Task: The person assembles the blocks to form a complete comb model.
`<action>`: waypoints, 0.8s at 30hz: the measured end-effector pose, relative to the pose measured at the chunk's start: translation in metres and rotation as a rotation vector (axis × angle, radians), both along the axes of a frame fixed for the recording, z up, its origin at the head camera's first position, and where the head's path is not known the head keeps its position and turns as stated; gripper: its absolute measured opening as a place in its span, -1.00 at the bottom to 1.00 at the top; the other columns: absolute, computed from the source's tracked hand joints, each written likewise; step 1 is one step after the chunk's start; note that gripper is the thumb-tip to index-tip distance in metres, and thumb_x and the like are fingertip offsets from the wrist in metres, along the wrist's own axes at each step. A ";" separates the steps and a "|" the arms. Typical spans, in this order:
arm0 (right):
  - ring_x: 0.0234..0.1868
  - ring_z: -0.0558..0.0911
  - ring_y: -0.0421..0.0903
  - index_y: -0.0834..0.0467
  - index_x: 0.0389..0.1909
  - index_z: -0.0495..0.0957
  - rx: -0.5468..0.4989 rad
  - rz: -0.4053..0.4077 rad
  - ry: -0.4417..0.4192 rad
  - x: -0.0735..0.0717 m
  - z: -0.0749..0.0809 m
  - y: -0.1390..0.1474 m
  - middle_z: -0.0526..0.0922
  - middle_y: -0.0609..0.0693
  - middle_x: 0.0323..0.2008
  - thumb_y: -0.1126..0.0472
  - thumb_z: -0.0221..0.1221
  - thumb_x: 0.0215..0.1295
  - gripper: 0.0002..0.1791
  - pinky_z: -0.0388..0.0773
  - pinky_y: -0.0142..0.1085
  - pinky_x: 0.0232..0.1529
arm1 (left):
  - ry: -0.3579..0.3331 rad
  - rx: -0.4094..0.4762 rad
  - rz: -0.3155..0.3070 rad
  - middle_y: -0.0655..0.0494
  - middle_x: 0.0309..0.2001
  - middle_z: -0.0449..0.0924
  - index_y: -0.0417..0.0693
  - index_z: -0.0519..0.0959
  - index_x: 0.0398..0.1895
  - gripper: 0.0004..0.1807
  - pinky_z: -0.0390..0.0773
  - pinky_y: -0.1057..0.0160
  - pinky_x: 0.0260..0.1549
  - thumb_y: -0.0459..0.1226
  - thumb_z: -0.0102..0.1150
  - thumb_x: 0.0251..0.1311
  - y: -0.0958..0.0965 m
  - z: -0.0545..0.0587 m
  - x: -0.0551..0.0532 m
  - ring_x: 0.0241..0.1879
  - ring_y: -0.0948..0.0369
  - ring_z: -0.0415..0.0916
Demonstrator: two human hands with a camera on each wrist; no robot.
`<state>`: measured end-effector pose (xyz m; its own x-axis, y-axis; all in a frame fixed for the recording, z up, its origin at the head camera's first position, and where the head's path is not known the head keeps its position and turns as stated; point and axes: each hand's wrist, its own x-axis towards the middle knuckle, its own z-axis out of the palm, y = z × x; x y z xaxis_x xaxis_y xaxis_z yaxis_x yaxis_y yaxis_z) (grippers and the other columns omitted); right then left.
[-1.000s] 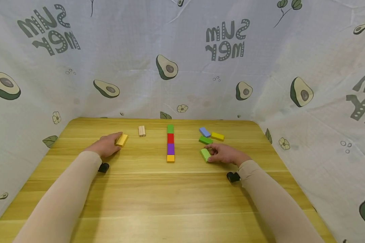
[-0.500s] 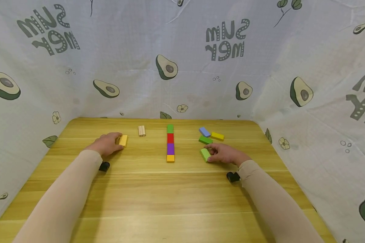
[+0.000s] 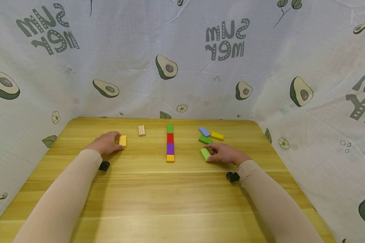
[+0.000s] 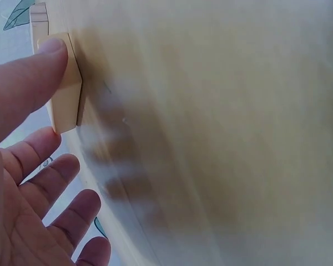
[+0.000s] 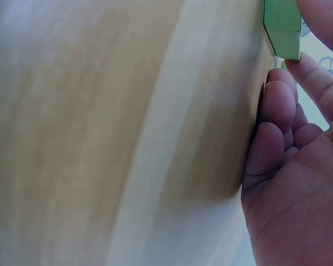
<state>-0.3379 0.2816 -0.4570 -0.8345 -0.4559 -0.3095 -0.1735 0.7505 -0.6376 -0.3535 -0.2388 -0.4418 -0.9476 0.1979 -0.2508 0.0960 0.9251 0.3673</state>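
On the left of the table my left hand (image 3: 107, 143) pinches a yellow-orange wooden block (image 3: 123, 141) between thumb and index finger. In the left wrist view the thumb overlaps that block's face, and the other fingers are spread beside it. My right hand (image 3: 226, 154) has its thumb and index finger at opposite ends of a light green block (image 5: 283, 27), right of centre. A straight row stands between the hands: a green block (image 3: 170, 128), a red block (image 3: 170, 138), a purple block (image 3: 170, 149) and an orange block (image 3: 170, 158), end to end.
A plain wood block (image 3: 141, 131) lies behind and right of the left hand. Beyond the right hand lie a dark green block (image 3: 205, 139), a blue block (image 3: 204, 132) and a yellow block (image 3: 217, 136). A patterned cloth (image 3: 134, 50) rises behind the wooden table (image 3: 167, 209).
The yellow-orange block under my left hand has turned from slanted to nearly straight, with the thumb shifting slightly right. My right hand and the light green block have stayed in place.
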 end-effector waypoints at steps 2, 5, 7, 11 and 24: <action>-0.17 0.42 -0.05 0.27 0.48 0.37 -0.002 -0.002 0.001 0.000 0.000 0.000 0.48 0.05 -0.15 0.12 0.36 0.42 -0.29 0.39 -0.19 -0.09 | 0.004 -0.002 -0.001 -0.44 0.47 0.34 -0.32 0.27 0.53 -0.15 0.22 -0.50 0.37 0.01 0.32 0.40 0.000 0.001 0.000 0.39 -0.43 0.29; -0.18 0.42 -0.05 0.28 0.48 0.37 -0.003 -0.002 0.002 -0.001 -0.001 0.000 0.47 0.05 -0.15 0.12 0.36 0.42 -0.29 0.38 -0.19 -0.10 | 0.012 -0.005 -0.004 -0.45 0.45 0.35 -0.34 0.28 0.52 -0.15 0.24 -0.50 0.35 0.01 0.33 0.39 -0.001 0.001 0.000 0.37 -0.43 0.31; -0.19 0.41 -0.05 0.28 0.48 0.37 -0.004 -0.001 0.001 -0.001 -0.001 0.000 0.47 0.05 -0.15 0.12 0.36 0.42 -0.29 0.38 -0.19 -0.10 | 0.014 -0.007 -0.003 -0.45 0.45 0.35 -0.34 0.28 0.51 -0.15 0.24 -0.49 0.35 0.01 0.34 0.39 -0.001 0.000 -0.001 0.37 -0.42 0.32; -0.18 0.42 -0.05 0.29 0.48 0.36 -0.013 -0.005 -0.005 0.000 -0.001 0.000 0.48 0.05 -0.14 0.13 0.36 0.42 -0.29 0.39 -0.19 -0.09 | 0.014 -0.008 0.002 -0.45 0.44 0.36 -0.34 0.29 0.51 -0.15 0.24 -0.49 0.35 0.03 0.34 0.38 -0.002 -0.001 -0.002 0.37 -0.42 0.32; -0.18 0.41 -0.04 0.30 0.49 0.36 -0.016 -0.002 -0.002 -0.001 -0.002 0.000 0.46 0.05 -0.16 0.14 0.36 0.42 -0.29 0.39 -0.18 -0.09 | 0.032 -0.003 0.012 -0.43 0.37 0.44 -0.38 0.33 0.47 -0.14 0.28 -0.46 0.28 0.03 0.37 0.34 -0.004 -0.002 -0.001 0.25 -0.32 0.42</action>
<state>-0.3384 0.2816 -0.4589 -0.8346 -0.4594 -0.3038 -0.1709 0.7403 -0.6502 -0.3544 -0.2425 -0.4439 -0.9574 0.1861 -0.2206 0.0969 0.9273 0.3616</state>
